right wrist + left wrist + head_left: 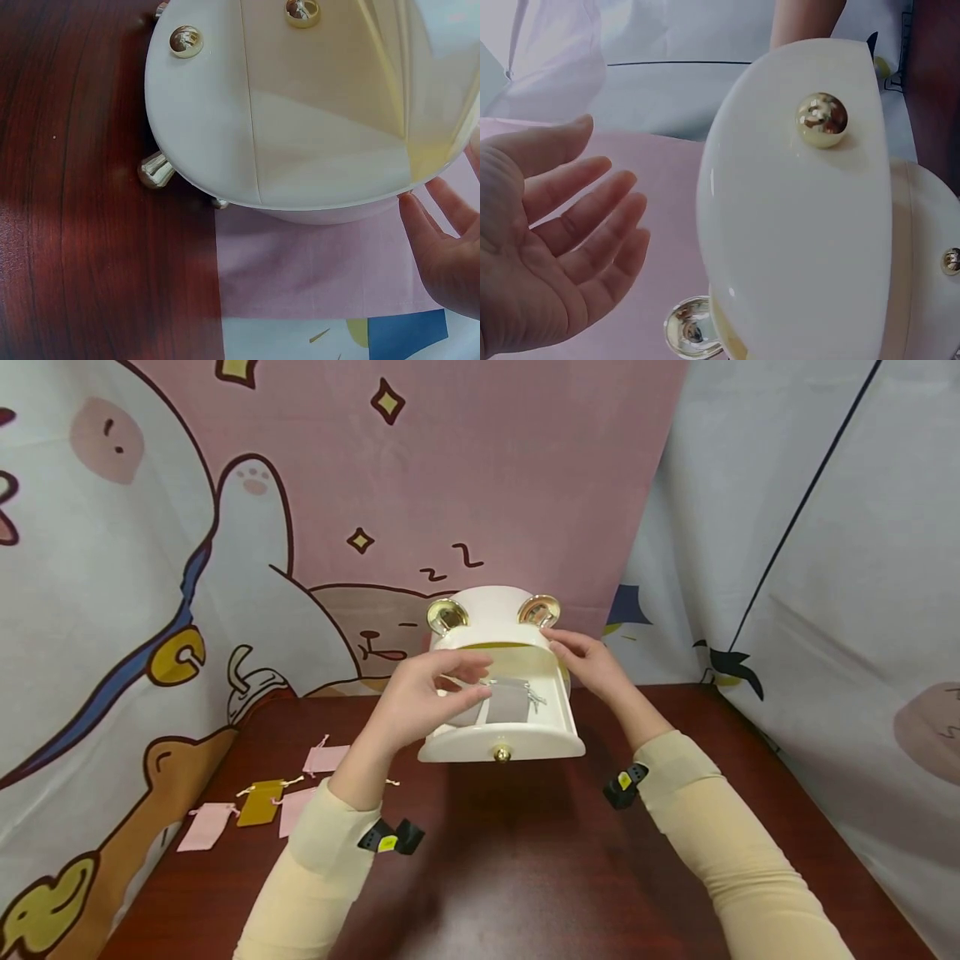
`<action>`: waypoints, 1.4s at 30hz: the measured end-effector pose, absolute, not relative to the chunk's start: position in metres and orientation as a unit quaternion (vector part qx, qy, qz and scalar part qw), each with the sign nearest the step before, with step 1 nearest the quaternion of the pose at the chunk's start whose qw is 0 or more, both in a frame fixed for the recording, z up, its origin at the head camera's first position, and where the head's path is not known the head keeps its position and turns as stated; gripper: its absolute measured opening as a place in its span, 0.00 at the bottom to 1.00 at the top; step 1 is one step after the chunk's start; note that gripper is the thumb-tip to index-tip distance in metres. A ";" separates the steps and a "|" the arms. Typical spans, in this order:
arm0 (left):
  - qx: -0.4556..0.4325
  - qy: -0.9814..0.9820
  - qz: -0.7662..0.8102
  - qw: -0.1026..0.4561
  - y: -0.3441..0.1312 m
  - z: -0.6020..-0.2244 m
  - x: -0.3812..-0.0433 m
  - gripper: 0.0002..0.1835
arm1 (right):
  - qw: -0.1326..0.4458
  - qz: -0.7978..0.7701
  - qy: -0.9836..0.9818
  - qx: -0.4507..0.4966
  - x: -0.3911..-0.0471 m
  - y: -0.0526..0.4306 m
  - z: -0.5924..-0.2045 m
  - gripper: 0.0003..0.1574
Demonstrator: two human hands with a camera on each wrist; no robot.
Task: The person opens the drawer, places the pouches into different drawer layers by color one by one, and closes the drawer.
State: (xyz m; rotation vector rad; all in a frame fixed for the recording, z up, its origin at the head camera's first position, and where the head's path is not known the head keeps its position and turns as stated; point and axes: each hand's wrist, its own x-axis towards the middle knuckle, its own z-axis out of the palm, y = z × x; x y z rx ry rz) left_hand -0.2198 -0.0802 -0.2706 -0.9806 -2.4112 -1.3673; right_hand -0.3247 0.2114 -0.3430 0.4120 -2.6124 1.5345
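Note:
A white rounded box (491,610) with two gold ear-like discs stands on the table, its upper drawer (450,745) pulled out. Grey pieces (508,703) and a small silver item (536,696) lie inside that drawer; what they are is unclear. Over the drawer's left side hovers my left hand (435,693), fingers loosely bent, nothing between them; the left wrist view shows the palm apart from the drawer's gold knob (822,120). My right hand (592,664) touches the box's right side below one gold disc, with the thumb (420,229) at the rim.
To the left on the dark red table (510,877) lie several small drawstring pouches, including a gold one (260,802) and a pink one (207,826). A printed cloth (487,468) hangs behind the box. In the right wrist view a gold foot (156,169) props the box.

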 end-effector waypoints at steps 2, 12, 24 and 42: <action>-0.336 -0.810 -0.470 0.101 -0.082 -0.272 -0.214 0.18 | 0.043 0.498 -0.855 0.135 -0.324 0.211 -0.343 0.30; -0.385 -0.791 -0.459 0.127 -0.081 -0.289 -0.190 0.18 | 0.043 0.487 -0.863 0.125 -0.325 0.211 -0.343 0.30; -0.407 -0.803 -0.419 0.114 -0.080 -0.327 -0.184 0.19 | 0.039 0.494 -0.859 0.128 -0.327 0.212 -0.344 0.30; -0.381 -0.811 -0.435 0.089 -0.066 -0.364 -0.189 0.20 | 0.040 0.496 -0.859 0.124 -0.326 0.212 -0.345 0.30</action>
